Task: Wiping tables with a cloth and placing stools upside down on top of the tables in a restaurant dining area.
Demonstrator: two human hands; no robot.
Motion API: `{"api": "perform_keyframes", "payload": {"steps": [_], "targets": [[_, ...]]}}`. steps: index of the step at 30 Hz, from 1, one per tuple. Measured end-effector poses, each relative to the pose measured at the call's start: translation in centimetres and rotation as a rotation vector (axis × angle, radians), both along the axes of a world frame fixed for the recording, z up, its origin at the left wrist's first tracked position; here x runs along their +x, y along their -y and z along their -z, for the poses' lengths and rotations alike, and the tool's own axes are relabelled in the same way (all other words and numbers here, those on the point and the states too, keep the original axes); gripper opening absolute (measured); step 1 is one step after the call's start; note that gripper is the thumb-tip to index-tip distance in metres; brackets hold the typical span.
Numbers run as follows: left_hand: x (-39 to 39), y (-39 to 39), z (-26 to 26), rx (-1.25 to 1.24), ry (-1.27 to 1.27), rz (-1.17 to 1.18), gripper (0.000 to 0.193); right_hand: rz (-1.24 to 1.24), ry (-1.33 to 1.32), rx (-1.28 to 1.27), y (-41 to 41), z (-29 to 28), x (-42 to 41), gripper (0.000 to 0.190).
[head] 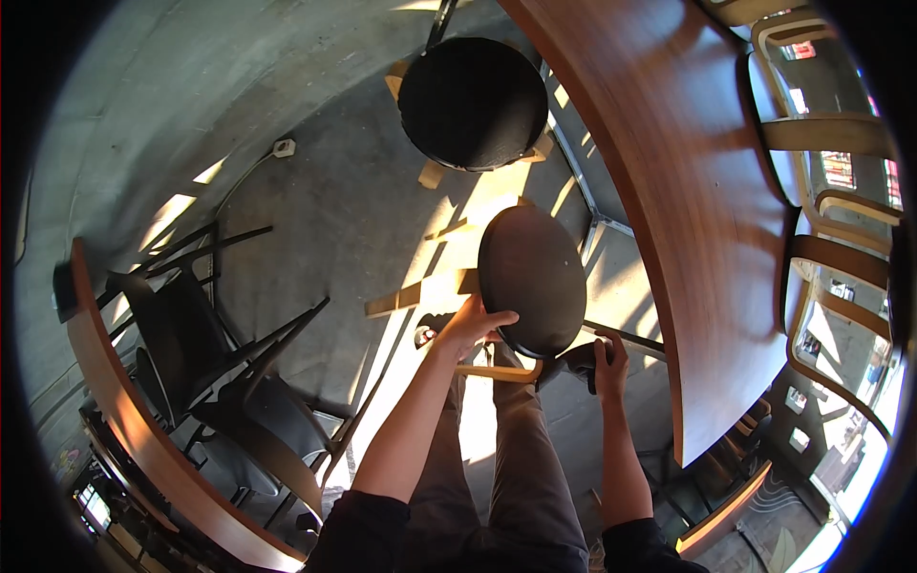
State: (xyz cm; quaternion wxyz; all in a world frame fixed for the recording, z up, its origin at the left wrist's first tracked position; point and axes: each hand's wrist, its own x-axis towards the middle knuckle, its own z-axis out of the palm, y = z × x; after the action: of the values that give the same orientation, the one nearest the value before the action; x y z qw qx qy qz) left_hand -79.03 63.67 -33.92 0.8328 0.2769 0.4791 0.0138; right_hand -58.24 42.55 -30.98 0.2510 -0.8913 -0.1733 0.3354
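My left hand [478, 328] grips the near left rim of a stool with a round dark seat [534, 283], its thumb on top of the seat. The stool is tilted, and its bent wooden legs [501, 372] show at the left and below the seat. To the right of the stool, my right hand [610, 364] is closed around the handle end of a dark tool, perhaps a cordless drill [569, 364]; its front end lies close under the seat's near edge. Another stool with a round black seat [473, 104] stands on the floor beyond.
A long wooden table [645, 143] curves along the right, with upturned chairs or stools [831, 136] on it. Black chairs [186, 336] stand at the left by another wooden tabletop [129, 401]. A white power socket [284, 147] with a cable lies near the wall.
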Motion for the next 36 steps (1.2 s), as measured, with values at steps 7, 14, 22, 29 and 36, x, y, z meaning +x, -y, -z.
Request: {"api": "perform_keyframes", "payload": {"steps": [7, 14, 22, 29, 36], "targets": [[-14.3, 5.9, -7.9, 0.085, -0.053, 0.028, 0.061, -0.113, -0.222, -0.17, -10.1, -6.3, -0.8, 0.064], [-24.2, 8.5, -23.6, 0.412, -0.131, 0.468, 0.078, -0.837, -0.304, -0.247, -20.5, -12.9, -6.6, 0.088], [-28.4, 14.2, -29.9, 0.607, 0.181, 0.491, 0.086, -1.019, -0.578, -0.046, -16.5, -18.5, -10.1, 0.076], [-28.5, 18.0, -27.3, 0.257, 0.287, -0.806, 0.044, -0.85, -0.095, 0.157, -5.9, -32.6, -12.4, 0.062], [-19.8, 8.4, -33.8, 0.441, 0.14, -0.657, 0.057, -0.468, 0.018, 0.536, 6.4, -37.7, -12.0, 0.052]]}}
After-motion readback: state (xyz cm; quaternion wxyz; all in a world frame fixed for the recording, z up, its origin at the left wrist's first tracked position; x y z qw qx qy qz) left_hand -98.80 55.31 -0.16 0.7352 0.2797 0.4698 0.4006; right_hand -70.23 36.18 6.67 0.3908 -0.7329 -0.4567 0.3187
